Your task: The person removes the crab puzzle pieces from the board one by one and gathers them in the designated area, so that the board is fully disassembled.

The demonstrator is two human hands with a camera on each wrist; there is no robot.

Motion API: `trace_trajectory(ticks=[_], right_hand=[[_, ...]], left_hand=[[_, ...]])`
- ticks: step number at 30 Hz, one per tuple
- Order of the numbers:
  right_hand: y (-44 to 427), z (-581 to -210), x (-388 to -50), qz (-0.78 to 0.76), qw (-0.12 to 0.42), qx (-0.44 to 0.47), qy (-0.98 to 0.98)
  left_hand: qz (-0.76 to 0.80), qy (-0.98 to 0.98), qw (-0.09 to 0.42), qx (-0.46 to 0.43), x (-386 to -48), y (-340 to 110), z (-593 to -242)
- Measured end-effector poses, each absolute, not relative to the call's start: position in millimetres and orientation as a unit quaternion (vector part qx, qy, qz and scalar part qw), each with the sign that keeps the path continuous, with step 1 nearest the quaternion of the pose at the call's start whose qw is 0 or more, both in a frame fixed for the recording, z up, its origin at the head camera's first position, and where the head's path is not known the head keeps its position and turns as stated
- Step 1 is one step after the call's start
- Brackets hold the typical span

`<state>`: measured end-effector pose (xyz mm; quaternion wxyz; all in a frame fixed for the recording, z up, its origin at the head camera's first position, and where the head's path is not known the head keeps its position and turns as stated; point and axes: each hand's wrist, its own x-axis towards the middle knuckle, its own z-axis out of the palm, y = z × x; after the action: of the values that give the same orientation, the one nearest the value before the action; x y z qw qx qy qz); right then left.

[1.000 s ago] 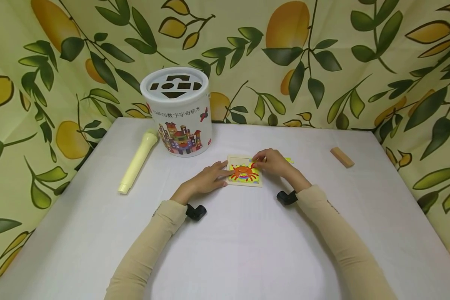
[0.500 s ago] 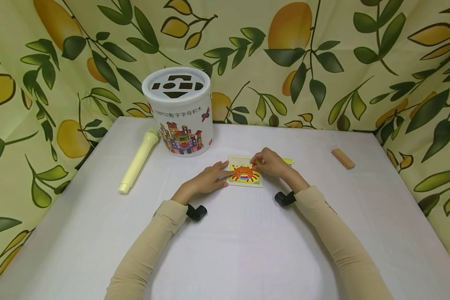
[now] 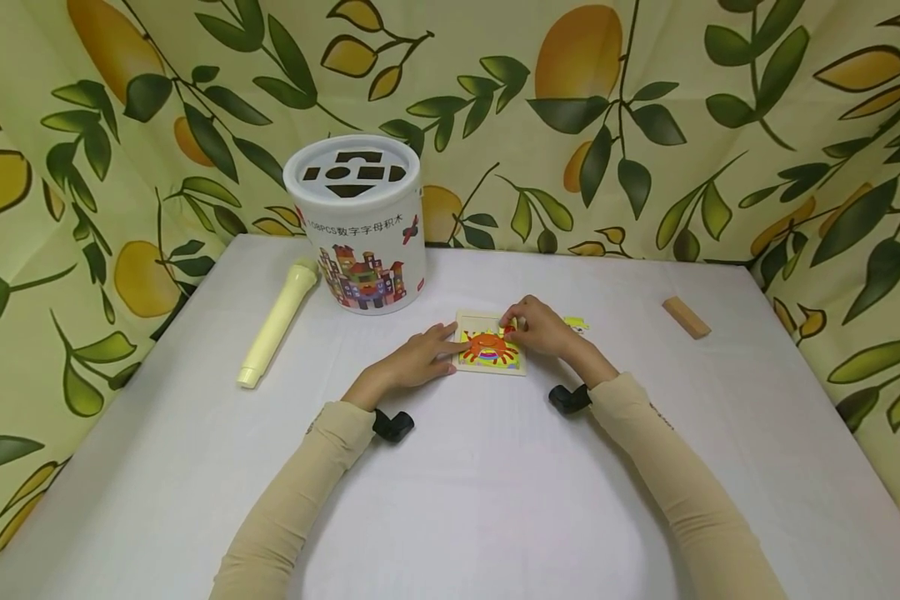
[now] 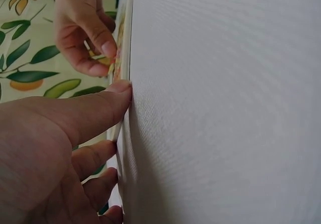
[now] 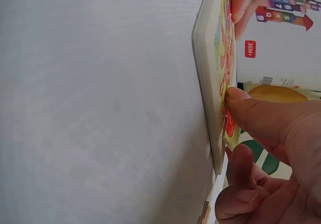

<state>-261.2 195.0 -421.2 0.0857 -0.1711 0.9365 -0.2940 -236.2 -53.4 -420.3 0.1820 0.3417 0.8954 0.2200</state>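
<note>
A wooden jigsaw tray (image 3: pixel 491 371) with an orange crab picture (image 3: pixel 487 343) lies flat on the white table. My left hand (image 3: pixel 414 358) rests at its left side, index finger extended onto the picture and thumb at the near-left corner. With thumb and fingers, my right hand (image 3: pixel 543 327) pinches a jigsaw piece (image 5: pixel 230 127) showing red and yellow, at the tray's upper right. The piece looks tilted against the tray in the right wrist view; fingers partly hide it. Bare wood shows in the tray's upper part. Another yellow-green piece (image 3: pixel 576 323) lies just beyond my right hand.
A white block bucket (image 3: pixel 371 242) with shaped holes in its lid stands at the back left. Beside it lies a pale yellow microphone-shaped stick (image 3: pixel 277 325). A small wooden block (image 3: pixel 686 317) lies to the right. A fruit-patterned cloth (image 3: pixel 480 125) hangs behind the table.
My right hand has shifted slightly left over the tray's upper right, still pinching the jigsaw piece. My left hand stays on the tray.
</note>
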Motion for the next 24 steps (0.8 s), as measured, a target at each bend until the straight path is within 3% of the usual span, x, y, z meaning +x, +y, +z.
trace_trajectory(ticks=[14, 24], right_hand=[[202, -420, -262, -0.332, 0.031, -0.136, 0.933], [206, -420, -263, -0.372, 0.036, -0.124, 0.919]], left_hand=[[0.224, 0.895, 0.185, 0.338, -235, -53, -419], [0.224, 0.894, 0.188, 0.338, -235, -53, -419]])
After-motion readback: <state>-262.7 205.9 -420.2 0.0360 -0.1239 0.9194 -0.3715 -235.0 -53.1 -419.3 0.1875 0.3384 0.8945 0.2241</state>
